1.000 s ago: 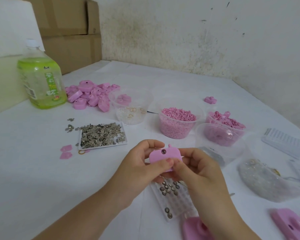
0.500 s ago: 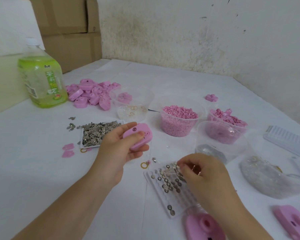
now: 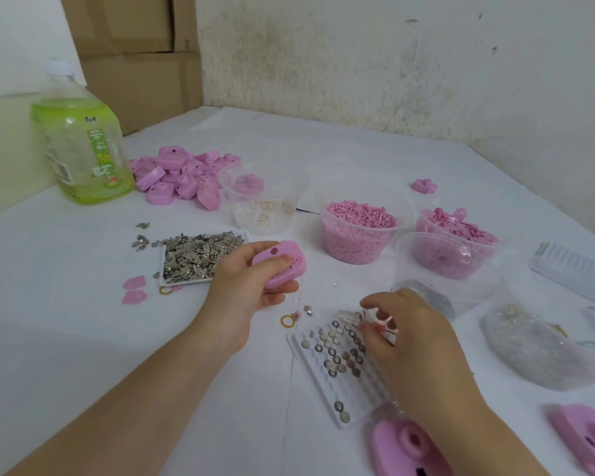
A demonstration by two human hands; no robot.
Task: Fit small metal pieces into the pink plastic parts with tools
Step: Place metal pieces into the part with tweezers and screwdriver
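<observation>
Lying beneath the curled right hand [image 3: 416,348], pinch unclear, the ring tray [image 3: 318,369] is picked over; just left, a pink part [image 3: 291,250] is gripped by the left hand [image 3: 241,290].

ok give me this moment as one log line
left hand: holds pink part | right hand: at white tray of metal rings, grip unclear | stage: likely picking a ring

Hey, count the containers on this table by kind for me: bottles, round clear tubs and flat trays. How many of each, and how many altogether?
Bottles: 1, the green bottle
Round clear tubs: 4, the ring tub, granule tub, pink-piece tub, front tub
Flat trays: 3, the metal-piece tray, grid tray, white tray far right
Total: 8
</observation>
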